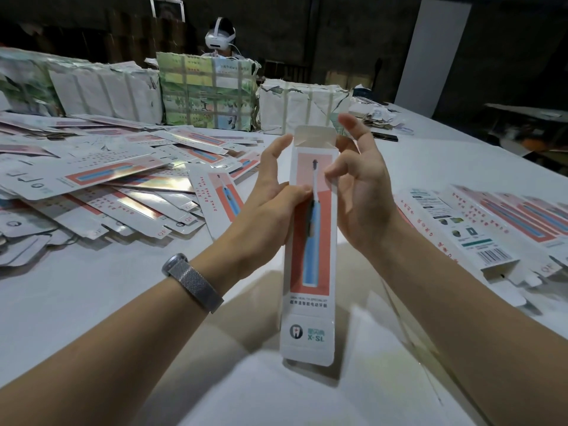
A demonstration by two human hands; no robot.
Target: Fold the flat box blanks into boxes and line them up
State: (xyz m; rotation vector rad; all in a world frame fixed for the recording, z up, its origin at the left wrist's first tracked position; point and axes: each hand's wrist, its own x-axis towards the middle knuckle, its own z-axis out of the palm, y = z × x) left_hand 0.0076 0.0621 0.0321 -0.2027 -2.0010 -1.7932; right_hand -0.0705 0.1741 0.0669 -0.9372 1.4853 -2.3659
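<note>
Holding box blank (310, 241) upright, mid-air over table (92, 302): left hand (270, 201) pinches edge, right hand (362, 192) fingertips only. Risk: weak grip, blank twists/slips, top flap (315, 135) creases wrong.

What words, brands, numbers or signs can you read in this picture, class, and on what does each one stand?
"X·SL": on the white foot of the box held between the hands, beside a round tooth logo.
"QF": in red on end tabs of the flat blanks, left pile.
Two lines under the toothbrush picture on the held box: too small to read.
Barcode and print on the folded boxes, right: blurred.
</note>
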